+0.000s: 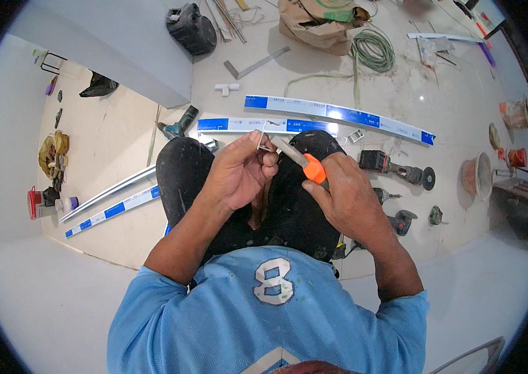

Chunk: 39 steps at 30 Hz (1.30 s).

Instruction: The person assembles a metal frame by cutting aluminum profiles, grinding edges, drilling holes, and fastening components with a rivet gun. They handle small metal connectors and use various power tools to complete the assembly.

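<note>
My left hand point(239, 174) is closed over my knees, its thumb and fingers pinching a small thin metal piece point(264, 147) with a bent edge. In my right hand point(352, 198) is a file point(292, 153) with an orange handle and a grey blade; its tip points up and left, close to the metal piece. Whether the two touch, I cannot tell. Just beyond my knees lie two long metal profiles with blue and white film, the nearer profile point(239, 125) and the farther profile point(339, 115). A small metal bracket point(355, 136) lies beside them.
A cordless grinder point(401, 168) and a drill point(403, 221) lie to my right, with a bucket point(477, 176) beyond. On the left are a teal power tool point(179, 123) and more profiles point(114, 210). Farther off sit a metal square point(256, 62), coiled hose point(373, 50) and black jerrycan point(191, 29).
</note>
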### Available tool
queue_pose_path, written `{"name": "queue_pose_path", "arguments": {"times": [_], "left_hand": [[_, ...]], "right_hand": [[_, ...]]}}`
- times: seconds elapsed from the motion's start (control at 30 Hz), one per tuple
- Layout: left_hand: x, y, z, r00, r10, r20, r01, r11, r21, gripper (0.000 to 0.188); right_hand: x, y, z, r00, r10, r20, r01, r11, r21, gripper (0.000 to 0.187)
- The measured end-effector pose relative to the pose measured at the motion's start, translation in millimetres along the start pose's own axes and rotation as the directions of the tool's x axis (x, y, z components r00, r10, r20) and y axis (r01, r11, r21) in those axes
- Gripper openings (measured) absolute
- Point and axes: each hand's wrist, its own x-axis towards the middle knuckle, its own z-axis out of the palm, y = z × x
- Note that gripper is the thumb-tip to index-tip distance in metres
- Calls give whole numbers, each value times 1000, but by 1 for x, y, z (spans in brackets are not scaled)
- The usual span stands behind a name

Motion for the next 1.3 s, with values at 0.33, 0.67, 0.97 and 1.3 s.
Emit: {"name": "queue_pose_path", "arguments": {"times": [0.33, 0.67, 0.97, 1.3], "left_hand": [[5, -10, -3, 997, -32, 74, 32, 999, 0, 22], [5, -3, -9, 997, -27, 66, 22, 997, 68, 23], [4, 4, -7, 997, -20, 77, 11, 995, 104, 26], [2, 4, -7, 996, -38, 87, 22, 984, 176, 28]], "right_hand": [[4, 3, 6, 998, 26, -62, -28, 999, -23, 38], [6, -1, 2, 998, 69, -10, -68, 995, 70, 36], [12, -3, 4, 985, 157, 78, -165, 980, 112, 38], [14, 20, 9, 983, 66, 172, -114, 952, 284, 41]]}}
